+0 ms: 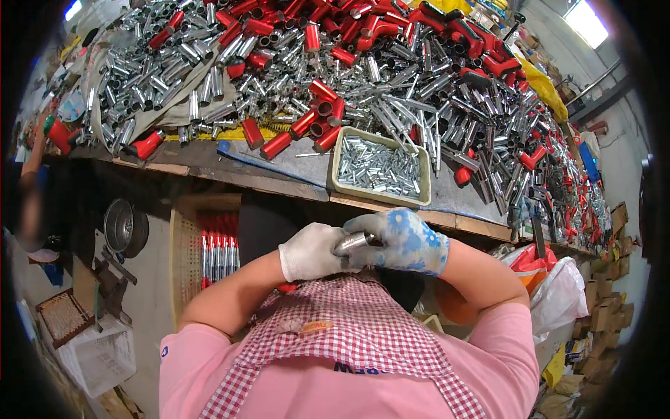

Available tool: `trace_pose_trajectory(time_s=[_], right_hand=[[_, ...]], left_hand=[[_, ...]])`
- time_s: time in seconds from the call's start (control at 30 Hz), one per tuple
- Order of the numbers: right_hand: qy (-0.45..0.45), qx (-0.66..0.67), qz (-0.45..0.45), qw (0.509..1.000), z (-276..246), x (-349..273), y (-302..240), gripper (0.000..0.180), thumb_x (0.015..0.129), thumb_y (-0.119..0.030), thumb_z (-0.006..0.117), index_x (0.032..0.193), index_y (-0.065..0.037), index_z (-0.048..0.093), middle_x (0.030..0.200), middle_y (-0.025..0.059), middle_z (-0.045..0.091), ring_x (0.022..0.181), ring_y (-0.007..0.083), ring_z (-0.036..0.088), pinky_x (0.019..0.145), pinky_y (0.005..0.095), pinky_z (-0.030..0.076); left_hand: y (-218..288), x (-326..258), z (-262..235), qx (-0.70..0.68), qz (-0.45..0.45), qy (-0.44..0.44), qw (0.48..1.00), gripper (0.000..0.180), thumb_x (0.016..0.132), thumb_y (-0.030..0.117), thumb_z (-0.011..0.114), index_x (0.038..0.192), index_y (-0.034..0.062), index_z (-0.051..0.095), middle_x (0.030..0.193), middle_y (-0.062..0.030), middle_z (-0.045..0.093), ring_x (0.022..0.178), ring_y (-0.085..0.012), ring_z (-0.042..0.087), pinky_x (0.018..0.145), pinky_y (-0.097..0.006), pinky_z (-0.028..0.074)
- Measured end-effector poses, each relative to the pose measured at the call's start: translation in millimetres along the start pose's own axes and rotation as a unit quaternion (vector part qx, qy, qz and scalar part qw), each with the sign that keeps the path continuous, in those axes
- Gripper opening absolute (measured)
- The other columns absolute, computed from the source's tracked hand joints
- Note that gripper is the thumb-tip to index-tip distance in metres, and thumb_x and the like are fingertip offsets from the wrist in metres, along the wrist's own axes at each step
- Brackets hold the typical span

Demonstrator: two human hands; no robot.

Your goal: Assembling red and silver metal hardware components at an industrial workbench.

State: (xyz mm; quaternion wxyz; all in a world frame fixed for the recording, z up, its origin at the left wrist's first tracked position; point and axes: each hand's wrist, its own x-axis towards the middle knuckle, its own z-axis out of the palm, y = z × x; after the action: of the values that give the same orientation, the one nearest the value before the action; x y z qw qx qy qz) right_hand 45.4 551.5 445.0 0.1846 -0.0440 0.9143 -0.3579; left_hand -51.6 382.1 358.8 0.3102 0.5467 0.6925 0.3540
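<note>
A short, shiny chrome tube (353, 243) is held between my two hands, just in front of my apron and short of the bench edge. My left hand (309, 251), in a white glove, closes around one end of it. From the other side my right hand (403, 241), in a white glove with blue coating, grips the tube with bent fingers. Fingers hide much of the tube. Beyond the hands, a cream plastic tray (424, 183) on the bench carries many small metal pins (377, 167). A small red piece (287, 287) shows below my left wrist; its kind is unclear.
Piles of chrome tubes (150, 77), red tubes (304, 124) and red handles (481, 42) cover the bench (237, 174). A beige crate (184, 262) at my left holds rows of red-and-chrome tools (220, 258). White sacks (558, 290) stand right. Another person's arm (33, 167) appears far left.
</note>
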Motion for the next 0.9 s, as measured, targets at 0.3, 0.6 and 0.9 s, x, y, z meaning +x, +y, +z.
trace_pose_trajectory(time_s=[0.3, 0.6, 0.9], right_hand=[[0.220, -0.263, -0.266, 0.901, -9.1, 0.4, 5.0, 0.060, 0.078, -0.029, 0.071, 0.129, -0.002, 0.052, 0.090, 0.0220, 0.068, 0.083, 0.0333, 0.068, 0.077, 0.0406, 0.053], [0.204, -0.172, -0.245, 0.932, -13.4, -11.4, -1.3, 0.060, 0.074, -0.024, 0.077, 0.125, 0.000, 0.055, 0.089, 0.0192, 0.068, 0.080, 0.0344, 0.067, 0.073, 0.0427, 0.053], [0.294, -0.183, -0.246, 0.905, 2.5, -8.1, 0.6, 0.030, 0.090, -0.024, 0.062, 0.110, -0.002, 0.065, 0.078, 0.0175, 0.068, 0.074, 0.0321, 0.068, 0.066, 0.0390, 0.054]], left_hand=[[0.1, -7.5, 1.9, -0.052, -0.052, 0.048, 0.996, 0.038, 0.073, 0.038, 0.075, 0.080, 0.0015, 0.066, 0.073, -0.0195, 0.065, 0.072, -0.0355, 0.065, 0.067, -0.041, 0.051], [2.1, -11.7, 4.6, -0.042, -0.028, 0.070, 0.996, 0.033, 0.073, 0.032, 0.078, 0.079, 0.0027, 0.066, 0.073, -0.0175, 0.065, 0.072, -0.0328, 0.066, 0.066, -0.038, 0.051], [3.0, -6.1, 2.3, -0.036, -0.038, 0.042, 0.998, 0.039, 0.074, 0.039, 0.074, 0.083, 0.0013, 0.068, 0.076, -0.0212, 0.065, 0.076, -0.0368, 0.066, 0.070, -0.041, 0.052]])
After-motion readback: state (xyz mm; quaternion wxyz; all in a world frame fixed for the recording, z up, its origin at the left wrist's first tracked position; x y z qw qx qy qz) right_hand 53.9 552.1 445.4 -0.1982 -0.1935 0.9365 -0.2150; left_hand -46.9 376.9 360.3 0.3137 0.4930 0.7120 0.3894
